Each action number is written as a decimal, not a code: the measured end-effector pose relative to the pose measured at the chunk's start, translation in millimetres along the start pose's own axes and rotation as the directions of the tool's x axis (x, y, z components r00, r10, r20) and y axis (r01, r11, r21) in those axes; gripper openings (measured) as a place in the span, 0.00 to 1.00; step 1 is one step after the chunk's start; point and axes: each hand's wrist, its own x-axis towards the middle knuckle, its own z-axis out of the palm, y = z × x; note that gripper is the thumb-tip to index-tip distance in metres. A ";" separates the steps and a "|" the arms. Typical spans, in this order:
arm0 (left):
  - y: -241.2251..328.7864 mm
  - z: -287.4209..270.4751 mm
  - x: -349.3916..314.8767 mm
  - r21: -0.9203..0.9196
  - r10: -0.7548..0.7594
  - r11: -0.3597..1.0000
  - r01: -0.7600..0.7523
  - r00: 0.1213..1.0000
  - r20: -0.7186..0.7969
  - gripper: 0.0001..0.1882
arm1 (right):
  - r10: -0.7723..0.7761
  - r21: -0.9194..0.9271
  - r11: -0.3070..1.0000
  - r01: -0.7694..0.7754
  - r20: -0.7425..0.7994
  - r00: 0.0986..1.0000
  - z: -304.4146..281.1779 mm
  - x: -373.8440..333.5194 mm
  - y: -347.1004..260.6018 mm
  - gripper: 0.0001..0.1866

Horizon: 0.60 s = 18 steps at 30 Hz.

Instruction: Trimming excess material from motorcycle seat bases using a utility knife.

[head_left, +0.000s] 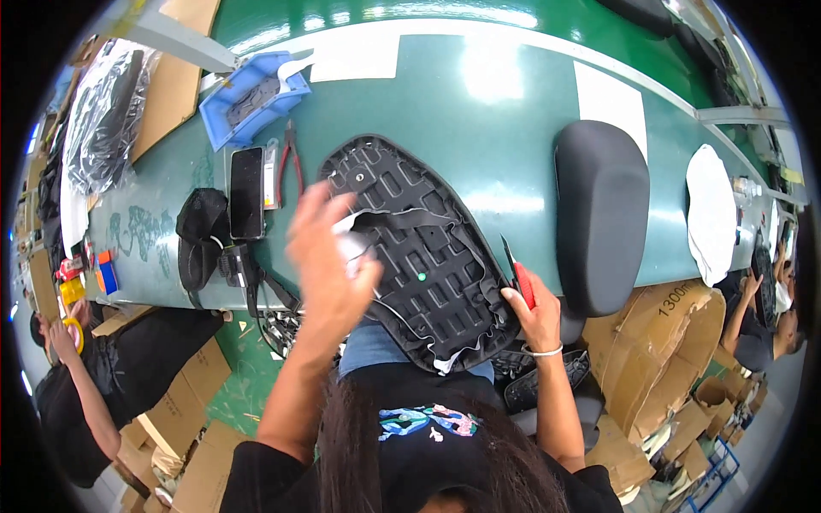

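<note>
A dark seat part (428, 248), long and rounded, lies tilted with its ribbed underside up, its near end against my lap. A dark strap crosses it, and pale fabric edging shows along its rim. My left hand (329, 256) is over its left side, smeared by motion. Something white (352, 246) shows between its thumb and fingers; whether they grip it is unclear. Wrapped in my right hand (537, 318), at the seat part's right edge, is a red-handled tool (524, 286) with a dark pointed tip aimed away from me; its exact kind is partly hidden.
On the green table (513, 103), a padded black seat (603, 218) lies to the right. Leftward are red-handled pliers (291, 162), a phone (247, 192), a black cap (201, 231) and a blue bin (252, 98). A cardboard box (658, 359) stands at right; co-workers flank both sides.
</note>
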 end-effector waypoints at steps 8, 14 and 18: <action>-0.9 85.1 13.7 -0.222 0.095 0.973 -0.063 0.987 0.133 0.13 | -0.200 -0.185 0.954 0.237 0.198 0.960 -30.6 42.0 -48.2 0.25; 5.9 74.1 14.9 -0.199 0.107 0.979 -0.044 0.941 0.321 0.15 | -0.317 -0.302 0.815 0.494 0.481 0.817 -25.7 90.7 -75.3 0.24; 1.6 53.7 27.8 -0.226 0.004 0.962 0.154 0.820 0.573 0.17 | -0.301 -0.383 0.711 0.590 0.592 0.748 -22.3 89.3 -87.3 0.26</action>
